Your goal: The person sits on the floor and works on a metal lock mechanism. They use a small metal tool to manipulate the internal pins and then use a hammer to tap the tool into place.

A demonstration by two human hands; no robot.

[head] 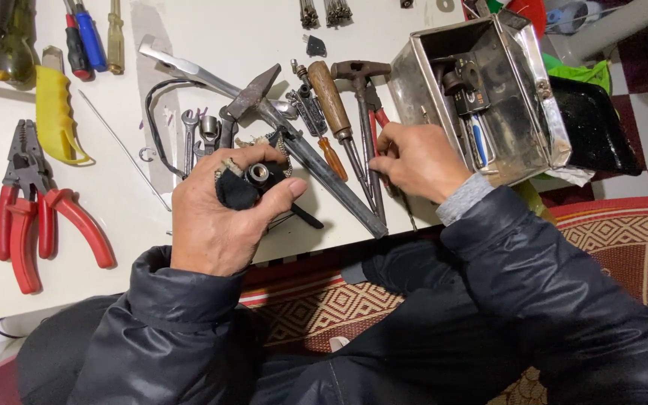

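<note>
At the far left of the white table (189,30) lie red-handled pliers (35,217), with a yellow handle (55,112) above them; further tools at the left edge are cut off by the frame. The left hand (215,210) is closed around a black cloth (235,191), thumb and fingers pinching a small metal socket (257,173) wrapped in it; only the socket's open end shows, the remainder being hidden by cloth and fingers. Behind that hand lies a hammer (264,94), its handle partly covered. Beside it rests a wooden-handled screwdriver (333,101). The right hand (418,159) is curled, its fingertips resting among thin dark tools; whether it grips one cannot be told. At the right stands an open metal box (429,82), its contents hard to make out.
</note>
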